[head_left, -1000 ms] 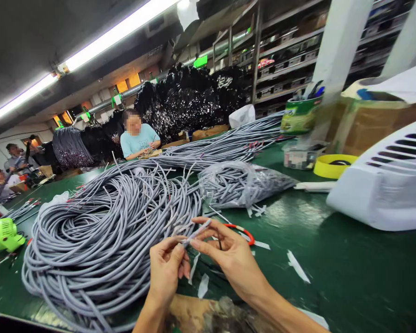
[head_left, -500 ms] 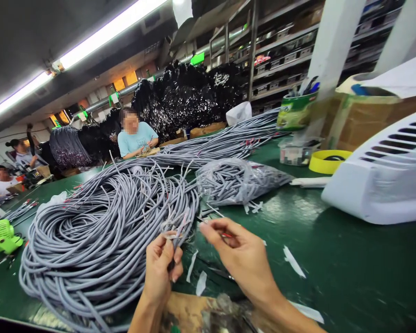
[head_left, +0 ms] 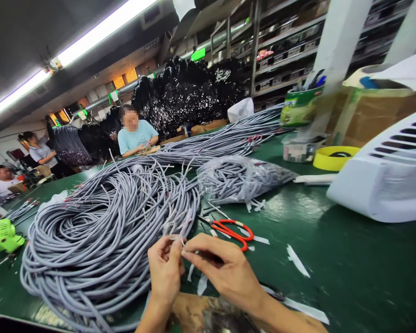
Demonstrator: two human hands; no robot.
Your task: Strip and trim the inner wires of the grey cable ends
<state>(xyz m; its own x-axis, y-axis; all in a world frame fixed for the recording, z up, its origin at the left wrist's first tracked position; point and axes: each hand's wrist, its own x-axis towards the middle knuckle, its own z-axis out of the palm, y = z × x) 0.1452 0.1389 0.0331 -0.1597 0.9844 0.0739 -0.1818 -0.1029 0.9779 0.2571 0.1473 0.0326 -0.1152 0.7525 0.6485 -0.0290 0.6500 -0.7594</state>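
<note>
My left hand (head_left: 166, 266) is closed in a pinch on the end of a grey cable, most of it hidden by the fingers. Pale, thin strands (head_left: 176, 237) show at its fingertips. My right hand (head_left: 225, 268) is also pinched, its thumb and forefinger meeting that same end; what lies between them is too small to make out. Just beyond the right hand, scissors with red handles (head_left: 234, 230) lie on the green table. A large coil of grey cables (head_left: 90, 231) spreads to the left of both hands.
A clear bag of short grey cable pieces (head_left: 241, 180) lies ahead. White paper strips (head_left: 297, 261) are scattered on the green table (head_left: 360, 273). To the right stand a white vented appliance (head_left: 384, 185) and a yellow ring (head_left: 336, 158). A co-worker (head_left: 137, 134) sits across the table.
My right hand has moved left, away from the scissors, to meet the left hand's fingertips. The red scissor handles, covered before, now show. A person at the far left has shifted posture.
</note>
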